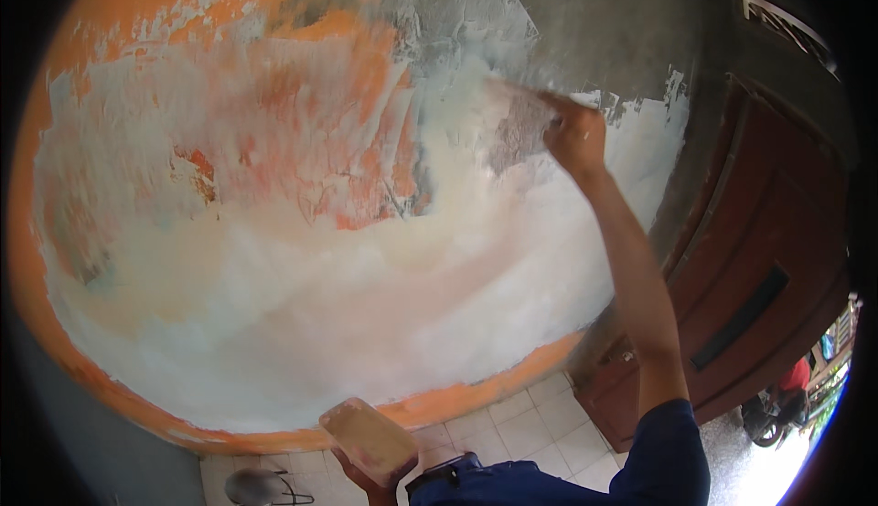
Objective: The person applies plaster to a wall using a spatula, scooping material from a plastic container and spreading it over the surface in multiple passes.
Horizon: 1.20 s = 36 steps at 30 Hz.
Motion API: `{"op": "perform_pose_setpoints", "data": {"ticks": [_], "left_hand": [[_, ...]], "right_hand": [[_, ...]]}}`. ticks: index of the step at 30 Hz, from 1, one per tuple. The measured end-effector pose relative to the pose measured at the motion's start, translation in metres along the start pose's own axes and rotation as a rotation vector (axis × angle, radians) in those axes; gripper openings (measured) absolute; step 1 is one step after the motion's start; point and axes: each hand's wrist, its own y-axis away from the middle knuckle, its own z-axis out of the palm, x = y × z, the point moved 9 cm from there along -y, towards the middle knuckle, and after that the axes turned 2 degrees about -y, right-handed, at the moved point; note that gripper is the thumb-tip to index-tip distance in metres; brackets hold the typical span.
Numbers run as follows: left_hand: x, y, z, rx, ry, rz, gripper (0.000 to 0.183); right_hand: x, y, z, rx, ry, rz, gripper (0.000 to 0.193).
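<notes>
Wall (366,232) is straight ahead, taking up most of the view. It's smeared with a whitish coat (338,341), with orange showing along the left and bottom edges and bare grey at upper right. Right hand (580,140) is up at it, fingers curled around a tool (535,95) that's too blurry to make out. Left hand (368,484) is down low holding a tan board (370,439). Brown door (768,223) off to the right.

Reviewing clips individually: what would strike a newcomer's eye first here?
The broad whitish coating across the wall, edged with orange paint at left and below. The right hand, raised right of centre, apparently grips a blurred tool; at bottom centre, the left hand holds a tan board.
</notes>
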Motion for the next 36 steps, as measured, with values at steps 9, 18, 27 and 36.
{"op": "perform_pose_setpoints", "data": {"ticks": [9,18,27,36], "left_hand": [[-0.017,-0.001,-0.001,-0.202,0.179,-0.175,0.084],[-0.009,-0.022,-0.003,-0.137,-0.026,-0.035,0.063],[-0.002,-0.014,0.009,-0.062,-0.050,0.073,0.063],[-0.006,-0.019,-0.009,-0.131,-0.003,-0.030,0.069]], "right_hand": [[-0.054,-0.137,-0.001,0.244,0.119,-0.226,0.037],[-0.050,-0.021,0.032,0.093,0.080,-0.328,0.036],[-0.025,-0.130,-0.025,0.211,0.115,-0.058,0.037],[-0.034,-0.025,0.029,0.125,0.131,-0.273,0.036]]}}
